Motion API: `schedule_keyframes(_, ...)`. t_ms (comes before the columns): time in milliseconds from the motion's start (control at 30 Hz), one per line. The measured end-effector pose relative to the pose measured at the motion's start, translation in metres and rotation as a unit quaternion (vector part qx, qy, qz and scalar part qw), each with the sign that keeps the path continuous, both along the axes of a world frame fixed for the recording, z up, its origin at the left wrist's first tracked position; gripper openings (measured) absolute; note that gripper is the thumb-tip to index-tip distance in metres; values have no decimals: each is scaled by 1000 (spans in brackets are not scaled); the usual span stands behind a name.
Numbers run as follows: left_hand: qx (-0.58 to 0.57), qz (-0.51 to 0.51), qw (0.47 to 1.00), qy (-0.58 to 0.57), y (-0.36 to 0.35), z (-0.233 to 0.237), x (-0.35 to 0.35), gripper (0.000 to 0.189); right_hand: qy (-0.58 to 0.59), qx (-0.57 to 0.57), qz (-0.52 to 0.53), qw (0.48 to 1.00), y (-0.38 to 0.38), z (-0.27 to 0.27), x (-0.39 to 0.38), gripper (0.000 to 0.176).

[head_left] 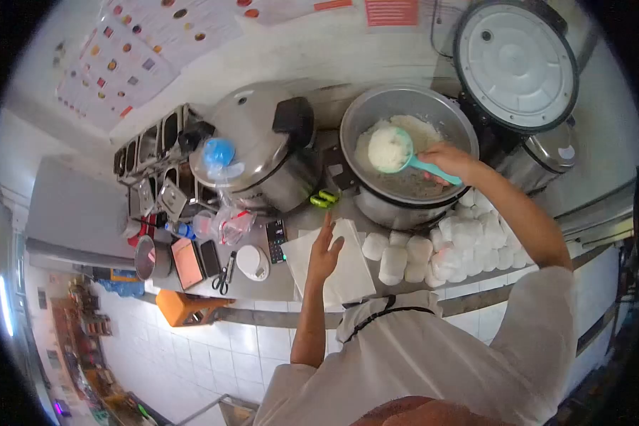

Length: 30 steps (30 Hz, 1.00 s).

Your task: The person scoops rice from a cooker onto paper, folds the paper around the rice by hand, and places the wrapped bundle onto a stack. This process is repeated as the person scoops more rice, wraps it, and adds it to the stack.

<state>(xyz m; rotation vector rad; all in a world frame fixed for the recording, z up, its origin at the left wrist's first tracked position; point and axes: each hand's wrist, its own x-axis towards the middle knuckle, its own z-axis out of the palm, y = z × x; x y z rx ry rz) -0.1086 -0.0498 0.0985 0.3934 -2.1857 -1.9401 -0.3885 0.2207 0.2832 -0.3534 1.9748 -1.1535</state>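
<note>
My right hand [450, 160] grips the handle of a teal rice scoop [403, 159] heaped with white rice, held over the big open rice pot [433, 206], which is partly filled with cooked rice [420, 130]. My left hand [324, 254] hovers flat, fingers apart, over a stack of white paper sheets [353, 274] on the counter, holding nothing. Several white wrapped rice balls [453, 244] lie piled on the counter between the sheets and the pot.
A closed rice cooker [257, 142] stands left of the pot, with the pot's raised lid [515, 58] at the back right. A small scale [252, 261], scissors [223, 278], calculator [275, 240], green clips [324, 199], plastic bags and steel condiment bins [155, 150] crowd the counter's left.
</note>
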Motion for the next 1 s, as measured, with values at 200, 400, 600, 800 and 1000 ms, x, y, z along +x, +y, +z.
schedule_keyframes(200,-211,92,949,-217,-24,-123,138,72,-214,-177,-90,956,-29,0,120,29)
schedule_keyframes(400,-366,107,902,-204,-48,-158,179,83,-262,-112,-59,957,-97,-179,232,27)
schedule_keyframes(600,-420,-15,883,-209,-74,-149,180,108,349,-13,46,936,-137,-260,282,36)
schedule_keyframes(800,-428,-46,873,-231,-81,-145,173,113,572,12,172,802,-135,-352,322,71)
schedule_keyframes(1000,-462,-18,877,-130,-77,-153,180,80,519,35,177,835,-133,-308,323,64)
